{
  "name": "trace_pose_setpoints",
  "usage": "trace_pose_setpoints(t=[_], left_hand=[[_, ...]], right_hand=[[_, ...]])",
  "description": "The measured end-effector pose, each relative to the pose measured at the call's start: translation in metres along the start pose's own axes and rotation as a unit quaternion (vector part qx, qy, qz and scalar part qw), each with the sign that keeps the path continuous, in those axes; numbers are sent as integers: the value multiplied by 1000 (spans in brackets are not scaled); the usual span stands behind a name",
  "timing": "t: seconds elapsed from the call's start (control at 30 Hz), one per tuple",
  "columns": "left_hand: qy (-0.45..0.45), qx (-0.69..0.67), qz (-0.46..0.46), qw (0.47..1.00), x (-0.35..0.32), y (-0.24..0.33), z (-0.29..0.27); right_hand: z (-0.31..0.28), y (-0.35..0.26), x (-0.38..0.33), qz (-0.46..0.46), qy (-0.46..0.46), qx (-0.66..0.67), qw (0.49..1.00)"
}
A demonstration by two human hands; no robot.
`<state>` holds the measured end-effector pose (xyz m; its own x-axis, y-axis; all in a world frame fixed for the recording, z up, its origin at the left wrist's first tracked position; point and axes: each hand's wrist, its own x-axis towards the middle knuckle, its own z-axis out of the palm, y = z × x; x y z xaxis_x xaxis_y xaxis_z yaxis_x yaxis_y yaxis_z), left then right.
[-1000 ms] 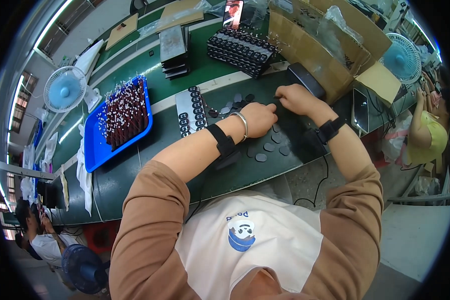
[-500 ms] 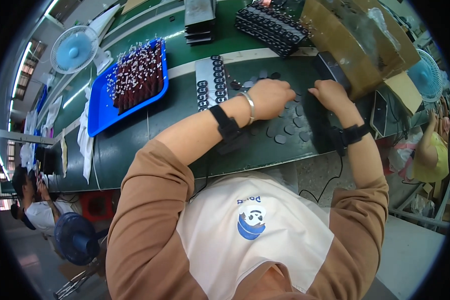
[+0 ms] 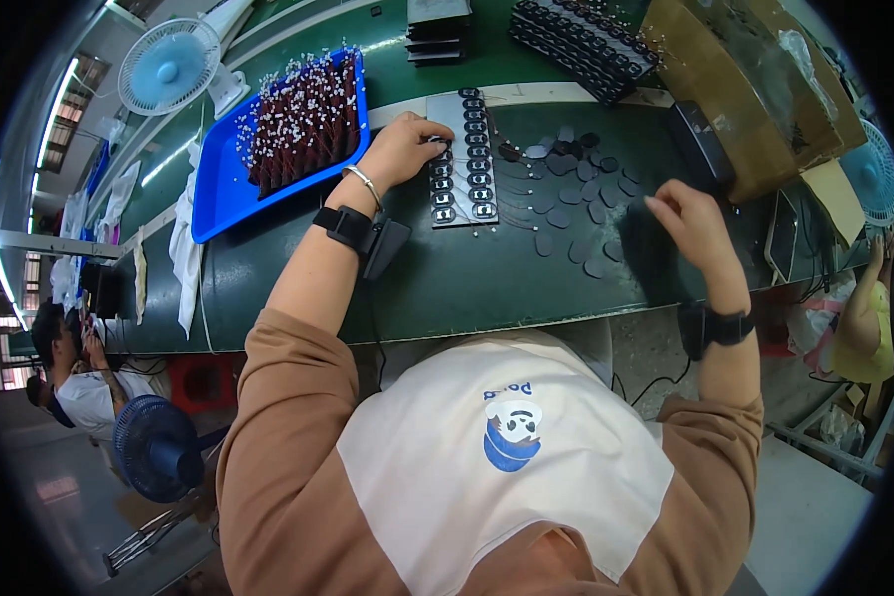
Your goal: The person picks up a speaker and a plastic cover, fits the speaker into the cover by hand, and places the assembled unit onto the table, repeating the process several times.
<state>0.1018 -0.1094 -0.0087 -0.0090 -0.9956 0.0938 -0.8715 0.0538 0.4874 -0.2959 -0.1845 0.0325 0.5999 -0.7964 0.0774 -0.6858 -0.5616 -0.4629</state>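
The left hand is held at the component-lined plate, the right hand near dark oval discs; whether either's fingertips meet cannot be told.

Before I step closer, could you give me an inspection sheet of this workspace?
Surface: dark green table.
Job's things: grey plate with two columns of black parts; dark ovals scattered to its right.
Clutter: blue tray with dark red wire bundles; brown carton; black box.
Hands: left hand at the plate's left column, grip unclear; right hand loosely curled, right of the ovals.
Cables: thin wires right of the plate; black cable below the table edge.
Surroundings: white fan upper left; dark fan lower left; people on both sides.
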Motion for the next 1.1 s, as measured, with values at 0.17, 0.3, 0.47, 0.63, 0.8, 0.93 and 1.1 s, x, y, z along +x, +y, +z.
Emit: trace_pose_setpoints(t=[0.17, 0.3, 0.47, 0.63, 0.8, 0.93, 1.1], left_hand=[[12, -35, -7, 999, 0, -5, 5], [-1, -26, -51, 998, -2, -5, 0], [4, -47, -117, 992, -5, 1, 0], [68, -114, -176, 975, -19, 1, 2], [119, -432, -145, 882, -41, 40, -6], [-48, -600, -165, 781, -66, 93, 7], [-135, -607, -160, 767, -77, 119, 37]], right_hand=[[13, -15, -35, 22, -3, 139, 990], [23, -14, -51, 45, 0, 187, 981], [31, -17, -60, 65, -6, 219, 974], [31, -28, -62, 51, 1, 223, 973], [31, -54, -62, -1, 93, 263, 960], [44, -84, -51, -128, 144, 267, 944], [68, -122, -43, -113, 63, 257, 958]])
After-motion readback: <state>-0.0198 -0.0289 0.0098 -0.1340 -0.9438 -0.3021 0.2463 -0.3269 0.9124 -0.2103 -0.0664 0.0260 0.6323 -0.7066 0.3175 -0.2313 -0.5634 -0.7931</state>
